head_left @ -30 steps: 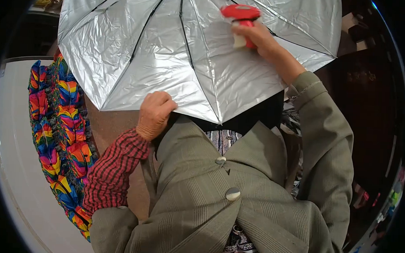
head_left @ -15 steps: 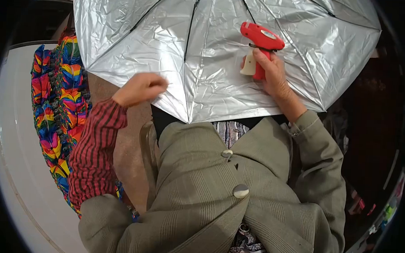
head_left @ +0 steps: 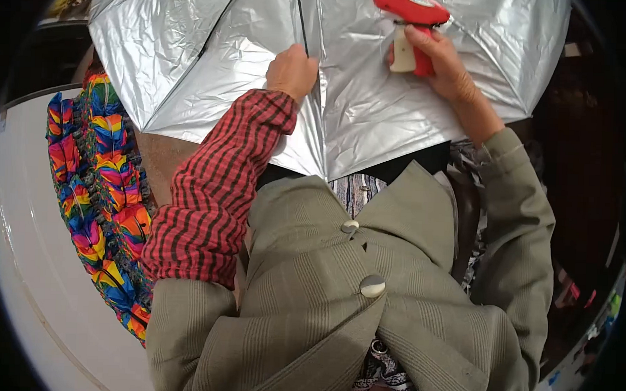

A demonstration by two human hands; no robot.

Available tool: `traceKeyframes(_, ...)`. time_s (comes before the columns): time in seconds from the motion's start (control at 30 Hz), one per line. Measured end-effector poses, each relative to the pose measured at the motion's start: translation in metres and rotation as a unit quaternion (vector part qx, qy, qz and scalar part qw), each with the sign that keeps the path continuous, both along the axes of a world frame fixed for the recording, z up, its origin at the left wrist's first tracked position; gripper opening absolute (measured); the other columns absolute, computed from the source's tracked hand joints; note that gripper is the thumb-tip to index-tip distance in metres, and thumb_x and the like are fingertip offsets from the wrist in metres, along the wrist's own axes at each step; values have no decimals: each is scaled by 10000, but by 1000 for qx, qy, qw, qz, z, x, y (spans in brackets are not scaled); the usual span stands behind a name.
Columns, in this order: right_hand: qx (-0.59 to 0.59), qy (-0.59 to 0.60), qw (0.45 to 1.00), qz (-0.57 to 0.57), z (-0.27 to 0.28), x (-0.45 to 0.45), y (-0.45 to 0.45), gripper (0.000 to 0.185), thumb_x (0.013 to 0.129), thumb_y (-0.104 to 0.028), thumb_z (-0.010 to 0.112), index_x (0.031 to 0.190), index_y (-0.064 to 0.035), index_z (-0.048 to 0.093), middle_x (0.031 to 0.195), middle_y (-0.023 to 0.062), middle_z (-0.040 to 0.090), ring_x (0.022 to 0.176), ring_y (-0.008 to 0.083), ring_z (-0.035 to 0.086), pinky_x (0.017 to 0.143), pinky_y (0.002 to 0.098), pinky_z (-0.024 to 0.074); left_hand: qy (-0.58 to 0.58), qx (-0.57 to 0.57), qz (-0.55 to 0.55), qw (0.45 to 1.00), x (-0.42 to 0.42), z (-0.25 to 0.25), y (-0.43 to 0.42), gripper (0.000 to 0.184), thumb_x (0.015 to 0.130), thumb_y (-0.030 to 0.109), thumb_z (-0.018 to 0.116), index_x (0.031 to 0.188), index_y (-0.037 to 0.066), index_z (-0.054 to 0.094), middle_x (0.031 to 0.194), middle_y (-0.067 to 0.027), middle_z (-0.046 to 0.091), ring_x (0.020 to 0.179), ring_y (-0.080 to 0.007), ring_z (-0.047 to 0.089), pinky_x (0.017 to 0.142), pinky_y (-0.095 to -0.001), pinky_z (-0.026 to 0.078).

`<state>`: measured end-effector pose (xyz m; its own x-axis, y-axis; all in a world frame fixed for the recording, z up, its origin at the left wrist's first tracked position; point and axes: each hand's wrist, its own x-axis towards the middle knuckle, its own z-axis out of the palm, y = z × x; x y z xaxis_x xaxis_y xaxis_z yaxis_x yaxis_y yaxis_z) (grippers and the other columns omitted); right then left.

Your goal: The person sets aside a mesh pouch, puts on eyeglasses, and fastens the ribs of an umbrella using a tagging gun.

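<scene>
A silver umbrella canopy (head_left: 371,122) with dark ribs lies spread across the top of the view, one corner pointing down to my lap. My left hand (head_left: 293,72) is closed at a dark rib (head_left: 302,23) near the canopy's middle; its fingertips are partly hidden, and it looks pinched on that rib. In my right hand (head_left: 442,62) is a red tagging gun (head_left: 412,7) with a cream trigger, held upright over the right part of the silver cloth. My fingers wrap round its handle.
Rainbow-coloured folded bundles (head_left: 110,171) stand in rows at the left, beside a white curved surface (head_left: 33,220). Dark furniture (head_left: 587,150) is at the right, with small colourful items low at the right edge.
My left hand has left the canopy's lower edge and moved up and right to the rib. The canopy has turned and shifted. My right hand still holds the tagging gun, now a little higher than half a second ago.
</scene>
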<state>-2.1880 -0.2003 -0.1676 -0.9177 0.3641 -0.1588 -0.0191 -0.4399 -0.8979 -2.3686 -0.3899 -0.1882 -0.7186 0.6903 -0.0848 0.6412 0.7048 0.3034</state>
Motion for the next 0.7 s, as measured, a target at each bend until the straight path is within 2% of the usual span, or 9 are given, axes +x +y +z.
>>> traceKeyframes(0.03,-3,8,1000,-1,3,-3,8,382,874,-299,562,1091,7,489,899,123,612,814,209,622,725,334,511,-7,-3,-3,1000,-1,-1,3,268,757,188,550,862,-59,564,841,-250,622,800,-365,624,721,-425,488)
traceKeyframes(0.13,-18,6,1000,-21,12,-5,9,369,872,-285,561,1088,7,492,922,131,615,840,224,625,750,343,513,-293,96,129,942,2,3,13,226,783,150,533,834,-69,553,762,-223,624,662,-301,646,587,-377,513)
traceKeyframes(0.17,-26,6,999,-37,15,-9,9,358,871,-274,560,1082,7,494,936,136,615,856,233,626,762,350,514,-299,95,129,941,2,5,17,226,783,150,533,834,-69,553,762,-223,624,662,-301,646,587,-377,513)
traceKeyframes(0.27,-69,36,994,-78,17,-17,2,319,864,-244,562,1065,-3,508,925,130,619,833,229,626,744,349,517,-441,233,185,847,13,10,12,173,820,97,504,822,-70,547,699,-168,615,540,-200,621,472,-287,495)
traceKeyframes(0.33,-133,108,977,-123,15,-20,-6,266,851,-204,567,1043,-23,530,875,106,626,757,201,624,681,334,522,-457,258,202,827,22,9,4,165,831,89,501,832,-70,544,688,-150,610,530,-183,612,463,-269,488)
traceKeyframes(0.37,-136,102,978,-124,17,-20,-9,266,851,-204,567,1043,-23,530,875,106,626,757,201,624,681,334,522,-467,287,218,807,26,9,0,158,842,81,497,842,-71,542,678,-132,606,520,-165,602,455,-251,482)
traceKeyframes(0.5,-103,34,976,-187,45,-17,-25,321,839,-201,585,1086,-18,495,872,104,622,771,215,622,703,344,514,-513,308,223,769,28,11,-12,156,856,78,506,879,-72,540,665,-107,601,490,-140,576,433,-235,460)
traceKeyframes(0.63,-28,94,978,-186,48,-15,-42,319,826,-203,604,1070,-27,497,867,101,617,779,224,621,718,352,510,-515,302,233,768,45,17,-20,156,858,86,523,898,-62,550,652,-95,598,459,-119,537,409,-230,423)
traceKeyframes(0.7,-41,312,943,-108,30,-26,-45,330,810,-194,620,1072,-38,493,863,99,614,779,224,619,716,352,508,-507,299,239,773,49,14,-22,154,859,89,529,901,-57,555,646,-91,596,449,-111,522,400,-227,409)
